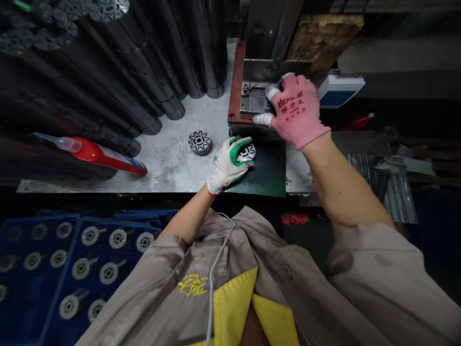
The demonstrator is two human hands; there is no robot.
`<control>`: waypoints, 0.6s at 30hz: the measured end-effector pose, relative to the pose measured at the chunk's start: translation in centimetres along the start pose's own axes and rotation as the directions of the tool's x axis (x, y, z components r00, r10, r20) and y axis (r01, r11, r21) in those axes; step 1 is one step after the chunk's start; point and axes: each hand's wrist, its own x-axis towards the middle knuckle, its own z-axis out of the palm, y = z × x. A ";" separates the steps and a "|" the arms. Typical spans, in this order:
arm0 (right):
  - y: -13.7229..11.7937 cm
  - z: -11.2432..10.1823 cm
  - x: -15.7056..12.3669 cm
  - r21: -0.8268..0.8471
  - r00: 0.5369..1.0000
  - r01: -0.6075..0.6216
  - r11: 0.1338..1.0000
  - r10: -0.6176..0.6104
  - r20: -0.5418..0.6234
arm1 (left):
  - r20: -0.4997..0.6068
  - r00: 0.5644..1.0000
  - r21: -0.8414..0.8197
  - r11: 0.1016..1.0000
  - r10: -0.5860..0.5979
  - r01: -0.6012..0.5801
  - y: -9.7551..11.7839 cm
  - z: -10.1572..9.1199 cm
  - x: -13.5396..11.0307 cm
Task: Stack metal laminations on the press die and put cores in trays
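My left hand [230, 163], in a white knit glove with green-coated fingers, is closed around a short round slotted metal core [247, 153] over the dark green mat. Beside it, on the pale bench top, lies a similar slotted metal core [200, 141], face up. My right hand [295, 108], in a pink glove with whitish fingertips, reaches over the metal fixture [257, 101] on the reddish-brown base plate [236, 77]. Its thumb and fingers curl around the fixture's right part. What they grip there is hidden under the hand.
Long dark laminated stacks [144, 67] line the bench's back left. A red bottle with a pointed nozzle [104, 154] lies before them. Blue trays [77, 230] of cores with shafts stand lower left. A white-framed device [340, 91] sits right of the fixture.
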 end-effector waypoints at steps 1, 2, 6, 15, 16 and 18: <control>0.0 0.1 0.1 -0.011 1.000 0.016 1.000 -0.016 0.004 | 0.033 0.999 -0.011 1.000 0.024 -0.024 0.1 -0.3 0.0; 0.0 0.2 -0.1 -0.008 1.000 0.026 1.000 -0.026 0.003 | 0.063 0.997 -0.015 0.999 0.043 -0.042 0.2 -0.6 0.1; -0.4 1.4 -2.5 0.131 0.997 0.056 0.990 -0.063 0.045 | 0.074 0.997 0.041 0.999 0.016 -0.019 0.6 -0.5 0.1; -5.8 4.9 -5.6 0.100 0.877 0.300 0.949 -0.316 0.363 | 0.109 0.993 0.068 0.997 0.040 -0.047 0.1 0.1 0.3; -6.1 4.5 -5.5 0.081 0.864 0.315 0.946 -0.321 0.387 | 0.116 0.992 0.070 0.996 0.043 -0.051 0.1 0.0 0.3; -5.8 3.4 -5.3 0.074 0.841 0.345 0.935 -0.344 0.419 | 0.118 0.992 0.077 0.996 0.039 -0.048 0.2 -0.1 0.4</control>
